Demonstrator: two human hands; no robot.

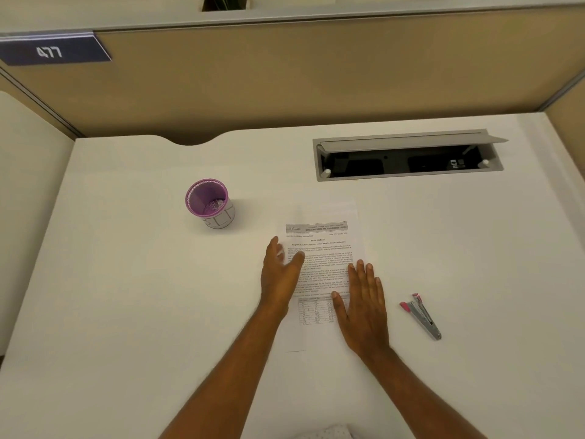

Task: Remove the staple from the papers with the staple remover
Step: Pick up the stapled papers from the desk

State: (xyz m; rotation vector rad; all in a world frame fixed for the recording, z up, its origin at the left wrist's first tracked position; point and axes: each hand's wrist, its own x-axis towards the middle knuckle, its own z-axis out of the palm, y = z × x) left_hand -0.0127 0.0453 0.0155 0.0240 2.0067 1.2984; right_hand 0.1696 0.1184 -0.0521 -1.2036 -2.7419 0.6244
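Head view: printed papers (323, 248) flat; pink-tipped staple remover (422, 315) beside.

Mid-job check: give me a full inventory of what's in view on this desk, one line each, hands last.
White printed papers: one stack, white with black text, desk centre.
Pink-and-silver metal staple remover: one, lying right of the papers, untouched.
Purple mesh cup: one, upright, left of the papers; small metal clips inside.
Grey cable hatch: one, lid open, far right of desk.
White desk: one.
Blue number plate: one, on the beige partition, upper left.
Left hand: open, at the papers' left edge.
Right hand: flat on the papers' lower right.
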